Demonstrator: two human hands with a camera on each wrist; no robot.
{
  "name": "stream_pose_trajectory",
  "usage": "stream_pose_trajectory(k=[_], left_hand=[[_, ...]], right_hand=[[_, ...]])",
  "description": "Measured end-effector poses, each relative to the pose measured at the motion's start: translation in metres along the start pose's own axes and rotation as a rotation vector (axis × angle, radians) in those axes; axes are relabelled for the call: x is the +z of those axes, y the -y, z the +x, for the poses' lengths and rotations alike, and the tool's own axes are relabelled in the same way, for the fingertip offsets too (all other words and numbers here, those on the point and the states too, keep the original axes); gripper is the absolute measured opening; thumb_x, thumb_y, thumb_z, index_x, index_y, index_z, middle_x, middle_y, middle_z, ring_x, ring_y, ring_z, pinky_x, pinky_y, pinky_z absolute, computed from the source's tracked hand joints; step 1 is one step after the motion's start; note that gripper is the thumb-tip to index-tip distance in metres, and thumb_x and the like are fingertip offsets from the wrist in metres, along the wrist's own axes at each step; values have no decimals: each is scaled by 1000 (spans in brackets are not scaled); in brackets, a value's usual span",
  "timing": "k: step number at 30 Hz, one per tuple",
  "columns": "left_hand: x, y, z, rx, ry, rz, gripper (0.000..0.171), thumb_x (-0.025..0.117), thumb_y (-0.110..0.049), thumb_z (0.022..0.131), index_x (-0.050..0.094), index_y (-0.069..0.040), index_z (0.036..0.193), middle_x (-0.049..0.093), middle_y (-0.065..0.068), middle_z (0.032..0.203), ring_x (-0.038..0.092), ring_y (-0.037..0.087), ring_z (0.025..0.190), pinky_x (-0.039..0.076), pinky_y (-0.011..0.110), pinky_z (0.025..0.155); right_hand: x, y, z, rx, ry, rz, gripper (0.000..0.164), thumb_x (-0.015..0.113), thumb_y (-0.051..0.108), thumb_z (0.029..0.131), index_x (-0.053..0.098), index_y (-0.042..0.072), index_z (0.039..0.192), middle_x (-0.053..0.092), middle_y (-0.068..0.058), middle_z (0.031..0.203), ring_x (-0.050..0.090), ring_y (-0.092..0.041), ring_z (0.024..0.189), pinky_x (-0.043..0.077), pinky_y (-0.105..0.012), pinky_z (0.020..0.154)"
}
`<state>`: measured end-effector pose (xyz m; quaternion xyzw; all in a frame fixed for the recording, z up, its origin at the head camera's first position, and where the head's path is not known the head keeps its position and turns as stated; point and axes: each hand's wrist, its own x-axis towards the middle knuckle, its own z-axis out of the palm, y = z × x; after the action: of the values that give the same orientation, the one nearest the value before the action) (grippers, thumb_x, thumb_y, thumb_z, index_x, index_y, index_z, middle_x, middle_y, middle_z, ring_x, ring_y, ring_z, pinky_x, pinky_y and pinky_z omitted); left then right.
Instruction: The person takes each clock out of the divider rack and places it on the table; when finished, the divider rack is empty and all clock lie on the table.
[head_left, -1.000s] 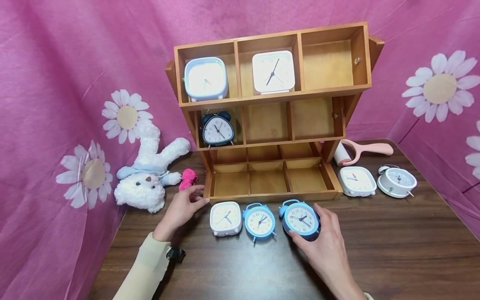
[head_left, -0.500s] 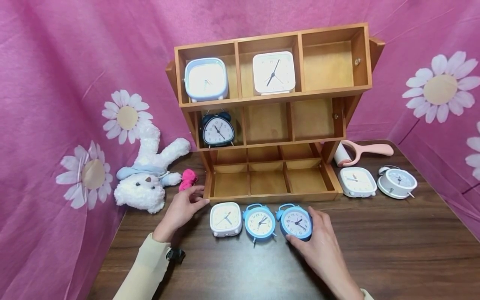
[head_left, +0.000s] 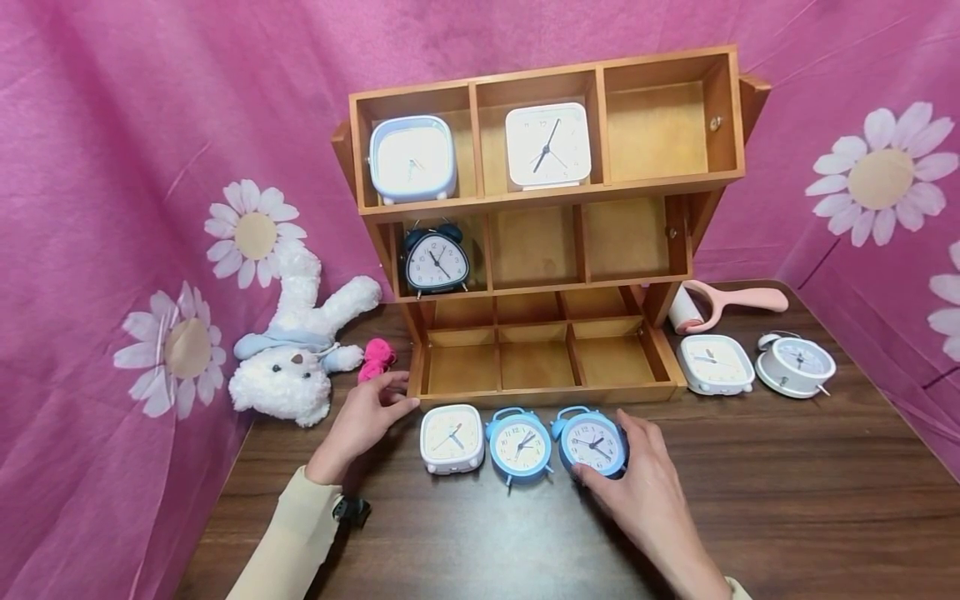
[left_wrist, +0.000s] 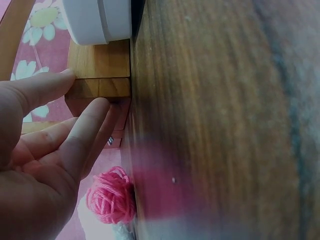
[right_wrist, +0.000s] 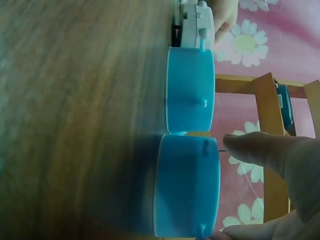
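Clocks (head_left: pixel 437 267): three in wooden shelf (head_left: pixel 543 395), five on tabletop (head_left: pixel 510 542); work looks partway. Right hand (head_left: pixel 647 487): fingers spread round right blue clock (head_left: pixel 592 443) before shelf, grip unclear. Left hand (head_left: pixel 366 423): fingers nearly straight, touching shelf corner (left_wrist: pixel 97 87).

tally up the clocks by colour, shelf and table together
White clocks: 4
Bright blue clocks: 2
Pale blue clock: 1
Dark clock: 1
Total: 8
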<state>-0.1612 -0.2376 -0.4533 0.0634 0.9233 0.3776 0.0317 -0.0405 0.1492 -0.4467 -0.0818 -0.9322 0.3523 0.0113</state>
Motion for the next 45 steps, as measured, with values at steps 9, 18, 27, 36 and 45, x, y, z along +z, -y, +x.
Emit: stream_pose_trajectory(k=[9, 18, 27, 36, 45], left_hand=[[0, -2, 0, -7, -1, 7, 52, 84, -21, 102, 69, -2, 148, 84, 14, 119, 81, 23, 104, 55, 29, 77], [1, -2, 1, -11, -1, 10, 52, 84, -21, 102, 69, -2, 148, 83, 14, 124, 81, 23, 105, 56, 31, 80], [0, -2, 3, -5, -1, 0, 52, 83, -21, 102, 69, -3, 149, 82, 15, 128, 81, 24, 107, 58, 33, 84], [1, 1, 0, -20, 11, -1, 52, 83, -22, 103, 68, -3, 149, 81, 15, 130, 80, 23, 107, 58, 32, 83], [0, 1, 0, -5, -1, 0, 52, 83, -22, 102, 69, -3, 149, 82, 15, 129, 81, 24, 107, 58, 32, 84]], right_hand=[[-5, 4, -1, -11, -33, 25, 100, 96, 33, 89, 45, -4, 166, 49, -27, 161, 56, -49, 145, 45, -68, 121], [-8, 5, 2, -114, -142, 37, 96, 99, 34, 85, 53, -5, 160, 56, -28, 154, 62, -50, 136, 50, -70, 112], [-10, 12, 6, -134, -155, 75, 97, 99, 38, 84, 55, 0, 161, 57, -24, 154, 62, -49, 138, 51, -69, 112], [-13, 30, 11, -229, -211, 128, 95, 101, 34, 82, 57, 0, 159, 62, -21, 151, 64, -47, 137, 51, -69, 111], [-17, 61, 21, -285, -179, 156, 94, 99, 33, 86, 54, 5, 163, 57, -19, 158, 64, -43, 136, 53, -68, 111]])
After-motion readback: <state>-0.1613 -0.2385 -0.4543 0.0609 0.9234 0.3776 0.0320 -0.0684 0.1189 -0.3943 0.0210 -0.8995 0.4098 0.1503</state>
